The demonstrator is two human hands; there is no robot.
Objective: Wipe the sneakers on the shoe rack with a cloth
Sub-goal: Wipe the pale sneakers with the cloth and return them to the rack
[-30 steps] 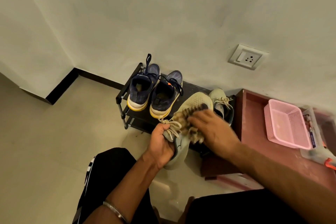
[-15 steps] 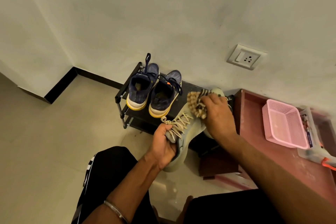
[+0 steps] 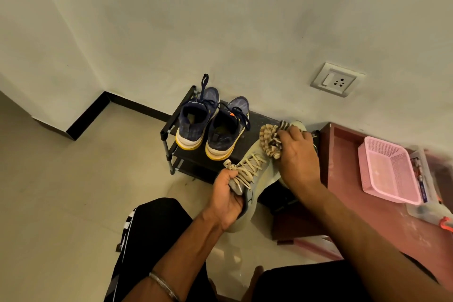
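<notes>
Shoe rack point(image 3: 262, 120): black, centre of frame against the wall, low shelves visible beneath.
Navy sneakers point(image 3: 213, 127): pair side by side on the rack's top shelf, left of centre, heels and yellow-edged soles toward the camera; untouched at present.
Left hand point(image 3: 226, 200): lower centre, fingers and thumb curled round the heel end and collar of the beige sneaker, gripping it firmly; a lace knot sits just above the knuckles.
Beige sneaker point(image 3: 255, 174): lifted off the rack, tilted, toe pointing up toward the rack's right end, laces facing the camera.
Cloth point(image 3: 269, 140): striped brown and cream, bunched, lying on the toe area of the beige sneaker.
Right hand point(image 3: 297, 154): right of centre, fingers bent over the cloth, pressing it onto the toe.
Second beige sneaker: probably behind the right hand; too hidden to tell.
Pink basket point(image 3: 389, 169): far right, on a reddish table.
Step in hand: apparently wiping the toe box of the first beige sneaker.
Next move: likely strokes down the sides and sole edge, turning the shoe with the gripping hand while holding pressure on the cloth.
</notes>
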